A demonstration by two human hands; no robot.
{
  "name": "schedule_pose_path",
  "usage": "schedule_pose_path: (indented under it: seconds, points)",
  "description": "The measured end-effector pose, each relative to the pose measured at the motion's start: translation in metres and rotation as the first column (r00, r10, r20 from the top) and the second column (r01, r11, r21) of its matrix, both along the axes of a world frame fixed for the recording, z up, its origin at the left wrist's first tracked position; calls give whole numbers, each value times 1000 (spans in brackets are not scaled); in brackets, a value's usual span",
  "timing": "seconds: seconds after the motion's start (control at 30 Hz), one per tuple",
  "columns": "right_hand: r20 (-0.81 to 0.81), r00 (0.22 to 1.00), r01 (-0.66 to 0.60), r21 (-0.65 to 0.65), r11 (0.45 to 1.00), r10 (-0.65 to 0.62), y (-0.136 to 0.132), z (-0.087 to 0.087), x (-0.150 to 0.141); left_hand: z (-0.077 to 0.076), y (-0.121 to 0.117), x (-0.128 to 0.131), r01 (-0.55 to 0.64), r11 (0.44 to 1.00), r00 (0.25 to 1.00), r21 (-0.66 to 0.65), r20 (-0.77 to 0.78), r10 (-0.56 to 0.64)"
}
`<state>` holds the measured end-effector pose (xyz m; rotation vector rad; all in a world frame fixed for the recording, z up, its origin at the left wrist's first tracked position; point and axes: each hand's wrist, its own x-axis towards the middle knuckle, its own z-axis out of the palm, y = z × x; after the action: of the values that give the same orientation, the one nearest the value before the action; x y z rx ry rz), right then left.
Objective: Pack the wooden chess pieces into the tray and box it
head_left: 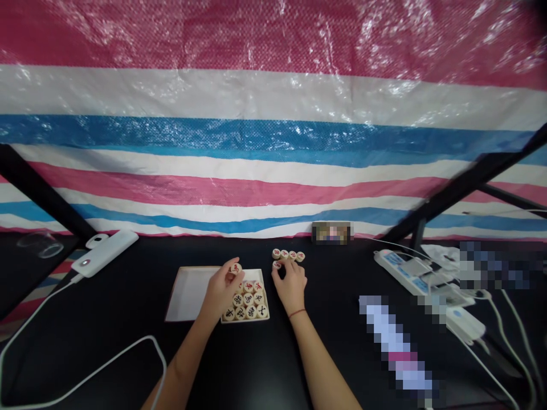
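Observation:
My left hand (223, 287) pinches a round Chinese chess piece (235, 268) with a red character, holding it above the back left of a shallow white box (252, 274). Rows of chess pieces (248, 299) lie in the box, black characters at the front and red ones behind; my left hand hides some of them. To the right of the box, my right hand (291, 281) has its fingers closed on another red-marked chess piece (277, 265) at the table. Just behind it stands a short row of red-marked pieces (288, 255).
A box lid (188, 293) lies left of the box. A white device (105, 253) with a cable sits at the back left, near a clear cup (45, 245). A power strip (410, 279) with plugs and cables is on the right. Striped sheeting (256, 142) hangs behind the black table.

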<state>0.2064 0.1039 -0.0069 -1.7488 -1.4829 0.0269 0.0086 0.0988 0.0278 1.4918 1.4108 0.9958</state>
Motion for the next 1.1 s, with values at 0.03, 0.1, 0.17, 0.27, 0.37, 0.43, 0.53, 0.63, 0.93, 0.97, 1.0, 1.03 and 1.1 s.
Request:
schedule_pose_path:
  seconds: [0.03, 0.1, 0.17, 0.27, 0.37, 0.43, 0.53, 0.63, 0.93, 0.97, 1.0, 1.03, 1.1]
  points:
    - [-25, 998, -56, 45, 997, 57, -3, 5, -4, 0, -1, 2, 19, 998, 997, 55, -77, -14]
    - [-91, 962, -245, 111, 963, 256, -9, 17, -15, -2, -4, 5, 76, 981, 976, 180, -217, -36]
    - [-139, 880, -438, 134, 889, 455, -16, 28, -26, -5, -7, 8, 143, 950, 946, 279, -320, -49]
    - [-167, 808, -547, 145, 824, 565, -24, 37, -39, -10, -8, 10, 207, 914, 912, 348, -407, -51]
    - [-212, 794, -549, 150, 822, 570, -25, 39, -40, -13, -8, 10, 261, 889, 897, 377, -435, -79]
    - [-236, 806, -523, 147, 839, 543, -22, 37, -35, -12, -8, 9, 290, 867, 886, 404, -457, -83]
    - [-226, 902, -345, 135, 929, 368, -11, 28, -16, -8, -6, 6, 277, 855, 876, 438, -481, -37]
    - [-125, 982, -130, 119, 984, 144, 0, 14, 7, -3, -4, 1, 235, 871, 883, 432, -470, -6]
    - [22, 992, -123, -25, 992, 124, 7, -6, 21, -5, 0, -5, 204, 883, 878, 422, -479, 26]
    - [25, 993, -118, -31, 992, 119, 7, -6, 20, -5, 0, -6, 200, 884, 877, 422, -480, 30]
    - [27, 993, -114, -33, 993, 115, 7, -6, 19, -6, 0, -6, 198, 886, 876, 420, -481, 32]
    - [27, 993, -112, -32, 993, 113, 7, -6, 19, -6, 1, -6, 196, 888, 875, 417, -482, 33]
    - [25, 993, -111, -25, 993, 112, 8, -7, 18, -7, 1, -7, 190, 890, 877, 415, -480, 36]
